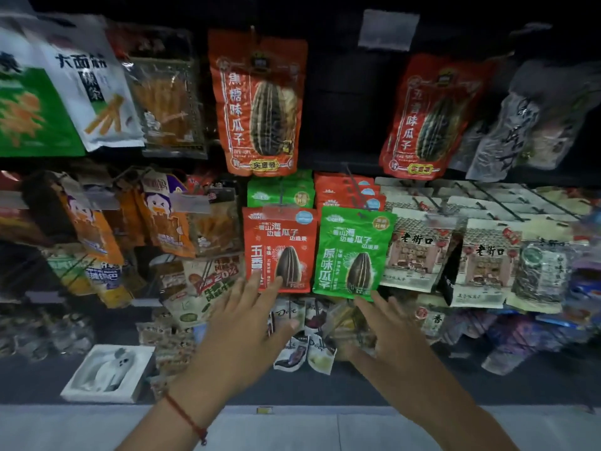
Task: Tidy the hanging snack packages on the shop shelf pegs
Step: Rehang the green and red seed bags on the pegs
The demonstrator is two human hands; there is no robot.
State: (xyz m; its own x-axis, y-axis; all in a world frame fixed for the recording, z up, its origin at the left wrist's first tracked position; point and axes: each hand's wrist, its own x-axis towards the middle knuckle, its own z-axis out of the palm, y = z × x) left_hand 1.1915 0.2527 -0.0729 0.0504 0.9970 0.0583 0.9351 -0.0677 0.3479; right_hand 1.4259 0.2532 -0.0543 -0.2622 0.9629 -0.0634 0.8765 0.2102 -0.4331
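- Both hands reach up toward the middle row of pegs with fingers spread and straight, holding nothing. The left hand [247, 317] has its fingertips at the bottom edge of the red seed packet [279, 250]; they overlap its lower corner, though actual contact cannot be confirmed. The right hand [379, 333] has its fingertips just under the bottom edge of the green seed packet [353, 252], apparently near rather than touching.
- These two packets hang side by side directly above the hands, each at the front of its peg. Behind the red one sit green packets, and behind the green one sit red packets, so the two front packets look swapped. This seems the main sorting job left.
- Above the hands, two large red seed bags [260, 102] hang well apart with a bare gap between them; the one up and to the right hangs tilted.
- Right of the right hand, beige house-print packets [414, 252] hang in fairly even rows.
- Left of the left hand, orange duck-print packets [162, 216] and others lean at mixed angles and overlap, looking untidy.
- Below the hands, small chocolate packets [302, 320] hang loosely in a jumble.
- Judged overall, the tidying looks early: little appears straightened, and most rows need attention.
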